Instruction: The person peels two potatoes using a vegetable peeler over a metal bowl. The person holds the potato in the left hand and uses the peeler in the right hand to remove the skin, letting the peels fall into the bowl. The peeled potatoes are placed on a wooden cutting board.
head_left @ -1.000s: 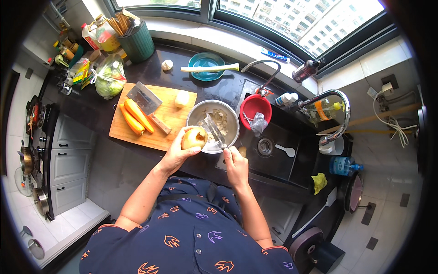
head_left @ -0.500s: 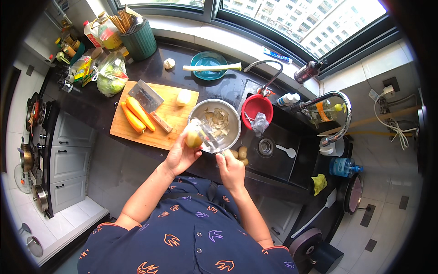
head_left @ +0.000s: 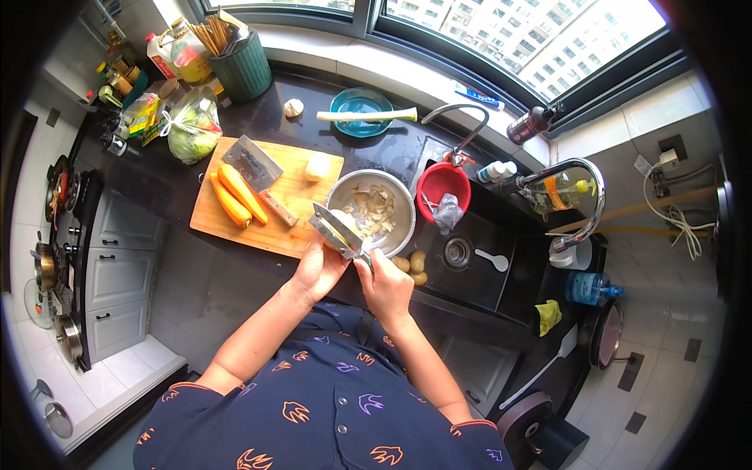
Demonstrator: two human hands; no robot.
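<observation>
My left hand (head_left: 316,270) is closed around a potato (head_left: 348,218), held just over the near left rim of a metal bowl (head_left: 409,205). In my right hand (head_left: 386,288) is a wide metal peeler (head_left: 332,232), its blade laid across the potato and hiding much of it. Pale peelings (head_left: 376,208) lie in the bowl. Several unpeeled potatoes (head_left: 418,263) sit on the counter beside the bowl, close to my right hand. On the wooden cutting board (head_left: 301,205) to the left are orange carrots (head_left: 238,194), a cleaver (head_left: 252,163) and a pale, round peeled vegetable (head_left: 317,166).
A red basin (head_left: 444,182) holding a crumpled clear bag stands at the edge of the sink (head_left: 486,286). Behind the bowl, a thick pale stalk (head_left: 368,115) rests across a teal plate (head_left: 345,103). Garlic (head_left: 293,108) and a bagged green vegetable (head_left: 193,129) are farther left.
The peeler has moved left and up, from beside the potato to across it. My right hand has come closer to my left, which has tilted the potato toward the bowl.
</observation>
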